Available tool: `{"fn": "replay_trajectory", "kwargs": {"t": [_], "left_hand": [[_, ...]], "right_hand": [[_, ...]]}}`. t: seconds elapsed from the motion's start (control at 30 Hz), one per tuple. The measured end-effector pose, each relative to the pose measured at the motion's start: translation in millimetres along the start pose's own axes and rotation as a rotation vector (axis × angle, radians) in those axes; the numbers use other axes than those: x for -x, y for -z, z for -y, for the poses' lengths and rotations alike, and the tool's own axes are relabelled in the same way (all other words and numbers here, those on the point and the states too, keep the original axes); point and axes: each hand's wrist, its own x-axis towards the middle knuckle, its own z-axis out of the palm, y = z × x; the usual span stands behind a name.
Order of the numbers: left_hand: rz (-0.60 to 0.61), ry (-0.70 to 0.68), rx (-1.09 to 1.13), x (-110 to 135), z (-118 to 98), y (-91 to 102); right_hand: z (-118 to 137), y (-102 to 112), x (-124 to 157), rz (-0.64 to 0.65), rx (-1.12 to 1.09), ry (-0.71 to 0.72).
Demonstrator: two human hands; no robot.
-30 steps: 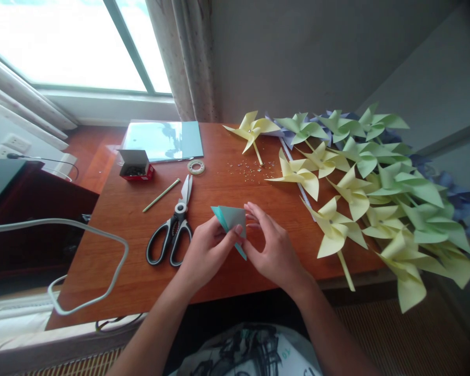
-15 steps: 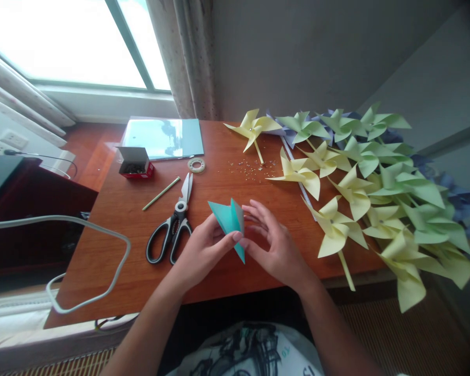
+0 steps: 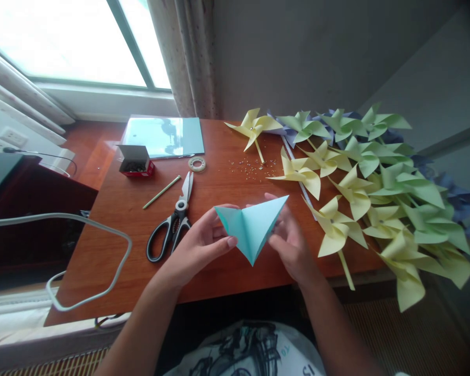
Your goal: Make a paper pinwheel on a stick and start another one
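Note:
Between my hands, above the front of the table, is a folded sheet of turquoise paper (image 3: 254, 224), partly opened along a middle crease with its point toward me. My left hand (image 3: 209, 237) grips its left side, thumb in front and fingers behind. On the right edge my right hand (image 3: 290, 237) holds the paper, with most of its fingers hidden behind the sheet. Scissors (image 3: 181, 206) with black handles lie left of my left hand, their blades pointing away. A pale green paper stick (image 3: 162, 191) lies beyond them.
Yellow and green paper pinwheels (image 3: 356, 193) crowd the table's right side. Small loose bits (image 3: 254, 169) are scattered near them. Farther back are a roll of tape (image 3: 196, 164), an open red box (image 3: 137, 166) and a packet of light blue paper (image 3: 164, 137). A white cable (image 3: 125, 266) loops at left.
The turquoise paper has been opened out from a narrow folded shape into a wider one. My right hand has moved slightly right with its edge.

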Motion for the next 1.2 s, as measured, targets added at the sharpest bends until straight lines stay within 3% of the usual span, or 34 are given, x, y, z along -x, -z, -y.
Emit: {"fn": "replay_trajectory", "kwargs": {"t": [0.17,0.3,0.4,0.47,0.53,0.73,1.03,1.1,1.2], "left_hand": [[-0.009,0.012,-0.013,0.9,-1.6,-1.9],[-0.018,0.008,-0.029,-0.6,0.0,-1.6],[-0.065,0.007,-0.034,-1.2,1.7,-0.4],[-0.080,0.013,-0.029,-0.7,2.0,0.1],[-0.085,0.021,-0.021,0.4,1.6,0.3],[-0.063,-0.005,-0.028,2.8,0.1,2.0],[0.095,0.075,-0.028,8.5,-4.5,3.4],[0.067,0.096,0.006,11.4,-0.4,6.1],[-0.082,0.113,0.072,13.8,6.2,10.1]], "right_hand": [[-5.3,1.6,-2.4,-0.143,0.268,0.150],[-3.8,6.9,-4.5,-0.229,0.747,0.424],[2.7,12.6,-5.9,-0.138,1.000,0.574],[7.3,15.8,-7.0,-0.034,0.983,0.595],[11.3,17.7,-7.9,0.020,0.897,0.553],[20.6,18.1,-7.9,-0.023,0.701,0.260],[24.5,25.2,-10.3,-0.195,0.404,-0.043],[21.9,26.4,-11.9,-0.198,0.305,-0.058],[18.9,25.2,-13.8,-0.184,0.167,-0.092]]}}
